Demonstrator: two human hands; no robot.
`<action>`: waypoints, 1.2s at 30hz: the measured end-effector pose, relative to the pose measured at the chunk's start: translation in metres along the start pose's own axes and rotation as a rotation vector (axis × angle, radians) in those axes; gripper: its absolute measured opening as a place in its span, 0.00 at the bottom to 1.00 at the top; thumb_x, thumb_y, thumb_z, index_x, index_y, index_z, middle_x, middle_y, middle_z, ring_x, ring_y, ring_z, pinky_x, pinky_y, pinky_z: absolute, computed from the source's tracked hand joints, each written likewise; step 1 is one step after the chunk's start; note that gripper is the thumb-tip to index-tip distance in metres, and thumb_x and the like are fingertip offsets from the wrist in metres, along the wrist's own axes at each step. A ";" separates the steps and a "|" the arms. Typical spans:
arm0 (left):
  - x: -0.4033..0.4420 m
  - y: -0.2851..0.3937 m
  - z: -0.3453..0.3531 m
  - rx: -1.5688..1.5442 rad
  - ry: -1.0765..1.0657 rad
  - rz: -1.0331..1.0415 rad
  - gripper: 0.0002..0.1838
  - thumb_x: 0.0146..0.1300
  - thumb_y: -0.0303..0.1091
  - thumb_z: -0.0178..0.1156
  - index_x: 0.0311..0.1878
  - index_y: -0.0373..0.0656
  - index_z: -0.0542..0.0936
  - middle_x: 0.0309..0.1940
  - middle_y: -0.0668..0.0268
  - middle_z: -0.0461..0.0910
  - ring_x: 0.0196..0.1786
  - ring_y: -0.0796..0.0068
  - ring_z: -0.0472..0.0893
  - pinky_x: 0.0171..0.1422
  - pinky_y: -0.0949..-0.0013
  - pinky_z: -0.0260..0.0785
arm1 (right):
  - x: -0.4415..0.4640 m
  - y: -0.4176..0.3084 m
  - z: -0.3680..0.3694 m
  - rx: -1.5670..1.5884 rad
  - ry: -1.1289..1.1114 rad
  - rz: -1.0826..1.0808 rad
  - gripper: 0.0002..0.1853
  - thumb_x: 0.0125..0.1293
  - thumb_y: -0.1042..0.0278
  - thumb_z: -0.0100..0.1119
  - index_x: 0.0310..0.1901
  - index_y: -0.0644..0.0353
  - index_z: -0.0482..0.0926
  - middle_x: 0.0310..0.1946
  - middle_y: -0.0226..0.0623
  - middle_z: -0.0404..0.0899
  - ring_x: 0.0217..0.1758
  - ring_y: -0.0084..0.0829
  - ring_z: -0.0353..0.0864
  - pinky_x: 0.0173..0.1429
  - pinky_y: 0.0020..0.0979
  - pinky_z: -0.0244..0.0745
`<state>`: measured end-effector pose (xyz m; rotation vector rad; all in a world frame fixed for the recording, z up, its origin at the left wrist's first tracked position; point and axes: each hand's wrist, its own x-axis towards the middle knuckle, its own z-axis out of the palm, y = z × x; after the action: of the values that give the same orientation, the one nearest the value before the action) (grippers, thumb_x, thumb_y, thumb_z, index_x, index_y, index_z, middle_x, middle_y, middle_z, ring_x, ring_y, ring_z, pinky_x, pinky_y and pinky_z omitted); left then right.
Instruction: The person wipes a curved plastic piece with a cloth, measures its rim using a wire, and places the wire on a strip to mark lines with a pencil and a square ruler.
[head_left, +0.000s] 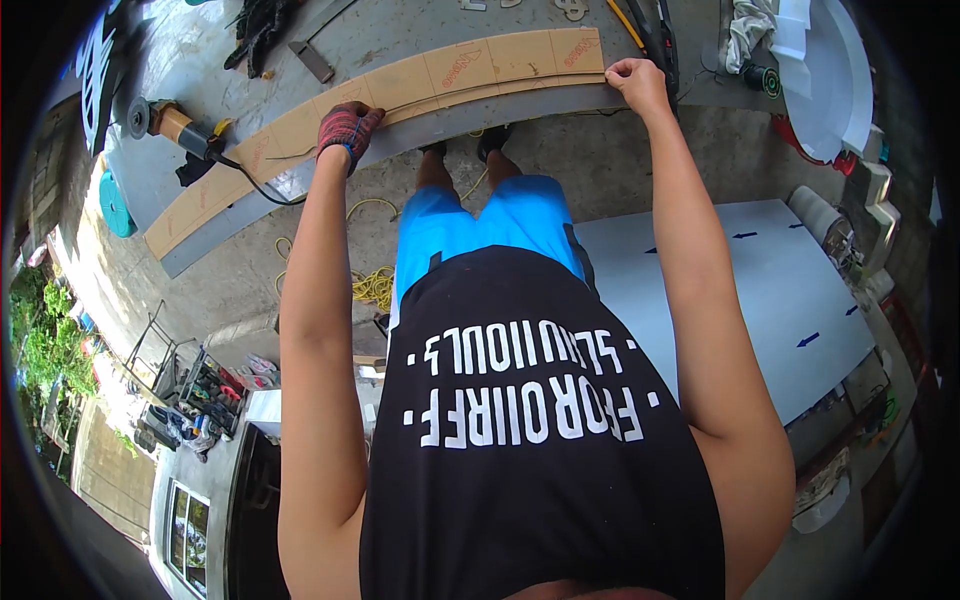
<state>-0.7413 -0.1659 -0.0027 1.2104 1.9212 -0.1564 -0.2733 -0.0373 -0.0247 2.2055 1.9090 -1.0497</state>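
A long curved strip of brown paper-covered sheet (460, 66) with red print lies along the near edge of the grey table (420, 25). A thin brown strip (500, 90) follows its near edge between my hands. My left hand (350, 130), in a red and black glove, is closed with its fingertips pinched on the thin strip near the middle. Bare, my right hand (640, 86) pinches the thin strip's right end beside the sheet's corner. What lies inside the pinches is mostly hidden.
An angle grinder (172, 126) with a black cord rests on the table's left. A metal square (312, 62) lies behind the sheet. Yellow cord (375, 288) coils on the floor. To the right are a white panel (735, 300) with blue arrows and a curved white piece (830, 80).
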 end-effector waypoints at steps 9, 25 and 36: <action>0.002 -0.002 -0.001 0.013 -0.033 0.000 0.25 0.64 0.55 0.61 0.47 0.40 0.87 0.47 0.51 0.86 0.53 0.51 0.83 0.60 0.56 0.72 | 0.006 0.000 -0.003 -0.049 -0.042 -0.019 0.11 0.57 0.59 0.73 0.38 0.55 0.89 0.35 0.41 0.88 0.41 0.36 0.88 0.50 0.36 0.80; -0.001 0.002 0.003 0.051 0.034 -0.026 0.22 0.64 0.54 0.61 0.47 0.45 0.88 0.44 0.53 0.87 0.50 0.54 0.85 0.60 0.55 0.74 | 0.008 -0.007 -0.007 -0.090 -0.087 -0.005 0.12 0.58 0.60 0.72 0.39 0.58 0.89 0.33 0.37 0.89 0.38 0.29 0.87 0.48 0.31 0.78; 0.014 0.000 0.004 0.172 -0.026 -0.071 0.24 0.62 0.56 0.60 0.43 0.45 0.89 0.40 0.55 0.87 0.48 0.53 0.85 0.58 0.54 0.74 | 0.006 -0.012 -0.008 -0.078 -0.084 -0.006 0.11 0.58 0.61 0.72 0.38 0.59 0.89 0.32 0.35 0.88 0.36 0.25 0.86 0.46 0.29 0.76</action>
<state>-0.7413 -0.1579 -0.0150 1.2456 1.9613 -0.3803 -0.2802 -0.0255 -0.0164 2.0816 1.8897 -1.0330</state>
